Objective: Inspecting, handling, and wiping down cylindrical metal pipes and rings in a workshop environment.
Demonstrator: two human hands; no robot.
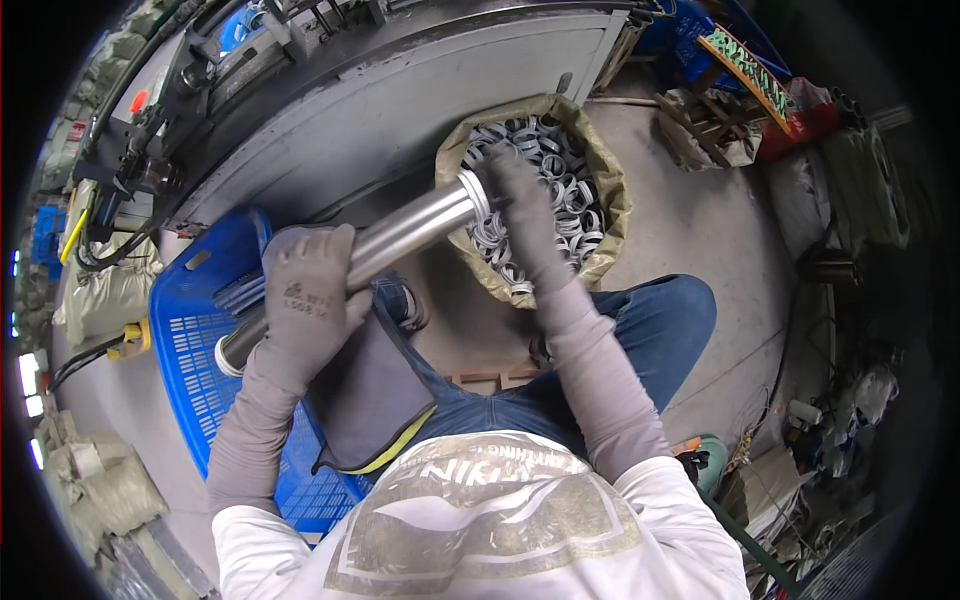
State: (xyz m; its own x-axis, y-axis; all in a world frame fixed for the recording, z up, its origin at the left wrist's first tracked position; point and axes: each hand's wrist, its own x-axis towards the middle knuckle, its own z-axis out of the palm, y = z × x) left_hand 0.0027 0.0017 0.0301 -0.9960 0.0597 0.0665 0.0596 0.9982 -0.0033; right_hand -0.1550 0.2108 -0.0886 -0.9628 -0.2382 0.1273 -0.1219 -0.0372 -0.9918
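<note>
My left hand (pixel 305 300) is wrapped round a shiny metal tube (pixel 415 235) that slants up to the right across my lap. At the tube's lower left end sits a white ring (pixel 229 357). Another white ring (pixel 473 196) is at its upper right end. My right hand (pixel 515 195), somewhat blurred, is closed against that upper ring, its fingers curled beside the tube's end. Both hands wear grey gloves. Just beyond and below my right hand stands a tan sack (pixel 605 170) filled with many loose white-grey rings (pixel 572 195).
A blue plastic basket (pixel 190 355) stands at my left, with metal tubes (pixel 240 292) in it. A dark cloth (pixel 365 400) lies over my left thigh. Ahead runs a grey machine cabinet (pixel 400 115). Bins and a rack (pixel 750 80) stand far right.
</note>
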